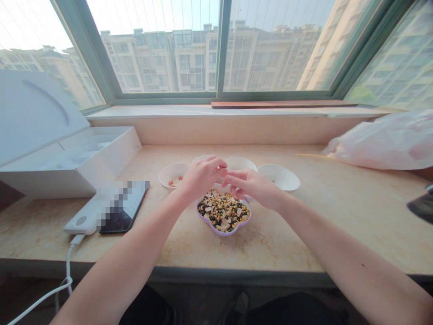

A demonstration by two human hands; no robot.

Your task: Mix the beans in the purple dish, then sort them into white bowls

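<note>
Both my hands meet above the far edge of a purple, flower-shaped bowl [226, 233] full of mixed beans [226, 210] and pale peanut halves. My left hand [205, 174] comes from the left with its fingers curled and pinched together. Close beside its fingertips, my right hand [252, 183] has thumb and fingers drawn together. Anything between the fingers of either hand is too small to make out. Behind the hands stand several white bowls. The left bowl [163, 176] holds a few reddish and pale bits; the right bowl [287, 178] shows a tiny speck inside.
An open white box [111, 153] stands at the left. In front of it lie a white power bank [79, 221] with a cable [68, 266] and a dark phone [126, 212]. A plastic bag [389, 140] rests at the right, near a dark object [421, 205]. Windows rise behind the counter [338, 203].
</note>
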